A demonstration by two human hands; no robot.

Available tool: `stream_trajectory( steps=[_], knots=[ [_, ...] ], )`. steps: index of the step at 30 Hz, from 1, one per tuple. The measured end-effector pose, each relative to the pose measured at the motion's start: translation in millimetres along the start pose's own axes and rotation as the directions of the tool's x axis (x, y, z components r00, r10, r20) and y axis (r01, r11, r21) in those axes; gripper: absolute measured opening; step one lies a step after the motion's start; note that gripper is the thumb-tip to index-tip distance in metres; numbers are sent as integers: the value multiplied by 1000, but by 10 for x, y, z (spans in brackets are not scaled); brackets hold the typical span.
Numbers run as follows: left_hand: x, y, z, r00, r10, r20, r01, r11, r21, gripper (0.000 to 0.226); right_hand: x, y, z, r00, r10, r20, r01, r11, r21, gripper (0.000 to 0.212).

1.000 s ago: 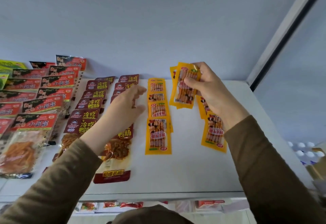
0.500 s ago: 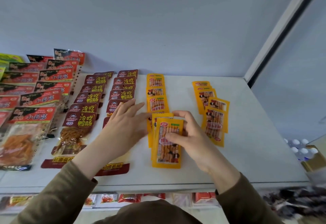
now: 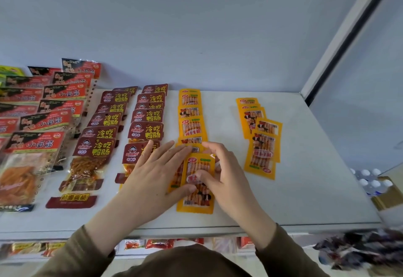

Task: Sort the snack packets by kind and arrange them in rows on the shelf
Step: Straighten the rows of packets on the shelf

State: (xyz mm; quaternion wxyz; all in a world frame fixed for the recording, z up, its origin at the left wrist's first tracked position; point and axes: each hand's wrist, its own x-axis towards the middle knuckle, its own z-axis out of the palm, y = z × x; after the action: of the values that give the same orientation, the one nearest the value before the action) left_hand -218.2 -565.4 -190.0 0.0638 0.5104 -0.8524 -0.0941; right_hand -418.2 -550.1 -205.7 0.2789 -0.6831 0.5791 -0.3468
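On the white shelf [image 3: 305, 189] the snack packets lie in rows. A yellow packet [image 3: 196, 202] lies at the front of the middle yellow row [image 3: 192, 127]. My right hand [image 3: 226, 176] pinches it, thumb on its face and fingers at its right edge. My left hand [image 3: 152, 174] lies flat with straight fingers across the packets beside it, partly covering a dark red packet. A second yellow row [image 3: 261, 152] lies further right. Left of my hands lie two rows of dark red packets [image 3: 102, 148], then red-and-black packets [image 3: 35, 143].
The shelf's front edge runs just below my wrists. A lower shelf with more packets [image 3: 159, 244] shows beneath it. A box of capped bottles [image 3: 368, 181] stands lower right, and a blurred dark heap [image 3: 359, 248] sits at bottom right. A white upright post [image 3: 340, 37] bounds the shelf's right side.
My right hand brought the yellow packet from the back of the shelf down to the front of the middle yellow row. My left hand slid right and flattened beside it.
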Motion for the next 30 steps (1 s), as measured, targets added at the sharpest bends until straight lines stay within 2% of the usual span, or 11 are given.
stream_trajectory(
  steps=[3,6,13,19,22,30],
  knots=[
    [9,6,-32,1000,-16,23,17,1000,-17,94,-14,4,-1,998,-55,34,55,999,4,54],
    [45,-23,-24,998,-17,53,15,999,40,100,-22,-12,-9,994,-83,67,85,996,-29,49],
    [71,32,20,997,-58,58,54,997,63,108,11,-10,-25,996,-86,38,88,995,-41,38],
    [60,3,23,999,-34,6,34,999,-9,100,16,28,-10,997,-73,10,74,996,-46,35],
    [68,-15,9,1000,-6,-21,6,1000,11,97,24,27,-17,999,-49,-4,49,999,-12,35],
    [80,2,-40,999,-11,52,9,999,43,106,27,28,-19,998,-57,15,57,998,-32,32]
  ],
)
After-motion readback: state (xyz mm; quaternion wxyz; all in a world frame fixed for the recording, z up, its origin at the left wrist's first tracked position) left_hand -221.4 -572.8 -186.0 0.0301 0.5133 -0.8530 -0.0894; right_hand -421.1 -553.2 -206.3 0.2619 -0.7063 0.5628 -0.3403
